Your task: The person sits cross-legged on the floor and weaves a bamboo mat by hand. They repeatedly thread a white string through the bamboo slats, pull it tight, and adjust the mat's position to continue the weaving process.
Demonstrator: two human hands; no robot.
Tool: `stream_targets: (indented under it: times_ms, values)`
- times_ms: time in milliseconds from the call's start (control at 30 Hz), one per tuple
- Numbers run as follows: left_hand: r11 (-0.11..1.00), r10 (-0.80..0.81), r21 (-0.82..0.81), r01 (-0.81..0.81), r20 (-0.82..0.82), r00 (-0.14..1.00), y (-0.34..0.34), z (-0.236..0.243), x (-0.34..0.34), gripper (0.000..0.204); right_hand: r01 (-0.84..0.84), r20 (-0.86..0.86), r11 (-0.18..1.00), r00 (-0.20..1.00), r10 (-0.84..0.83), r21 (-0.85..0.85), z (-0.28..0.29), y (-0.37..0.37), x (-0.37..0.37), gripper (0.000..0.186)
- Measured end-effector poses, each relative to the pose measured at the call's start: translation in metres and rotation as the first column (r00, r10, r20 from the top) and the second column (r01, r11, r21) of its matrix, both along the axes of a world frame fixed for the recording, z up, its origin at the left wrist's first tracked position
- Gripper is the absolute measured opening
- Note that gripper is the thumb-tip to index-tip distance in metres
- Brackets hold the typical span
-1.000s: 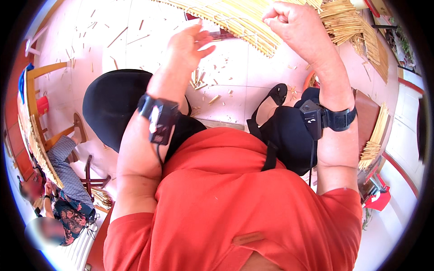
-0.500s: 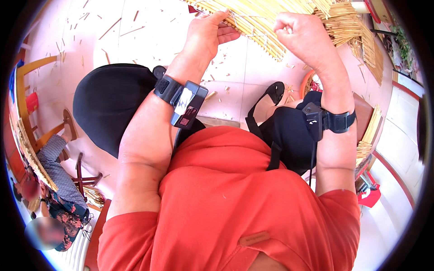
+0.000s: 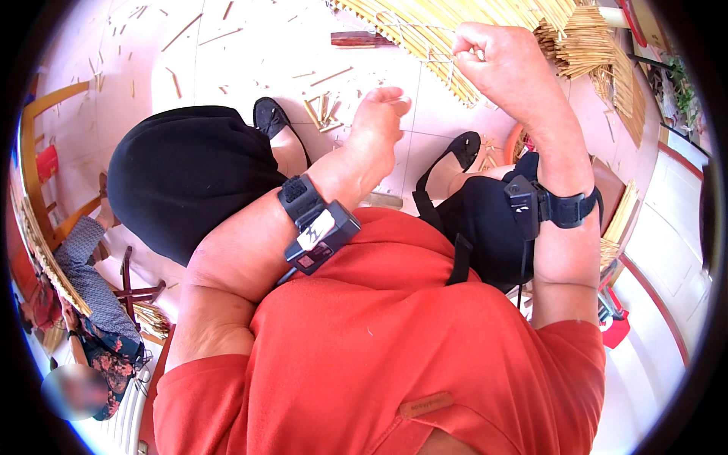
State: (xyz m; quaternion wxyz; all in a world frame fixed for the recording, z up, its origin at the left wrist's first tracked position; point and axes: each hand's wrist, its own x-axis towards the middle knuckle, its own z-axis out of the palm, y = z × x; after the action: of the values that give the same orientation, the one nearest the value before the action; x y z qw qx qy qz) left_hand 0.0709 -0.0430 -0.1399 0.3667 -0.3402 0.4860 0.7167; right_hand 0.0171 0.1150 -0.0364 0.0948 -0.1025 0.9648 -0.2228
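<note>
A mat of pale yellow reed sticks (image 3: 412,34) with white cord (image 3: 439,58) across it lies at the top of the view. My right hand (image 3: 498,64) is closed at the mat's near edge, over the sticks; something small and pale shows between its curled fingers, too small to name. My left hand (image 3: 378,121) is below the mat, apart from it, over the floor, its fingers curled together; whatever they hold, if anything, is hidden. Black devices (image 3: 322,239) are strapped to both forearms.
Cut stick pieces (image 3: 324,112) litter the tiled floor between my black shoes. A dark red strip (image 3: 356,39) lies by the mat. A stick bundle (image 3: 623,216) is at my right. A co-worker (image 3: 98,288) sits at left beside a wooden chair (image 3: 38,114). A red container (image 3: 518,138) shows behind my right forearm.
My left hand reached up to the mat's edge, then moved down and away toward me, fingers curling. My right hand shifted slightly and stays closed.
</note>
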Motion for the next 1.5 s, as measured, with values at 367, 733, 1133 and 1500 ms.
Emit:
stream_targets:
  times_ms: [367,733,1133,1500]
  values:
    - [0.962,0.234,0.216,-0.164,-0.353,0.906,-0.015,0.01,-0.065,0.025,0.0,0.017,0.999,1.0,0.0,0.035,-0.003,0.0,-0.003,0.01]
    - [0.995,0.056,0.1,-0.016,-0.412,0.909,-0.015,0.003,-0.072,0.027,0.025,0.05,0.999,0.998,-0.027,0.029,0.001,-0.002,-0.004,0.011]
    - [0.998,-0.019,0.047,0.043,-0.43,0.903,-0.015,0.006,-0.071,0.032,-0.1,-0.041,0.989,0.994,0.105,0.106,-0.002,0.001,-0.009,0.011]
    - [0.986,0.086,0.163,-0.022,-0.396,0.914,-0.002,0.006,-0.064,0.031,-0.133,0.016,0.959,0.991,0.133,0.251,0.021,-0.019,-0.018,0.017]
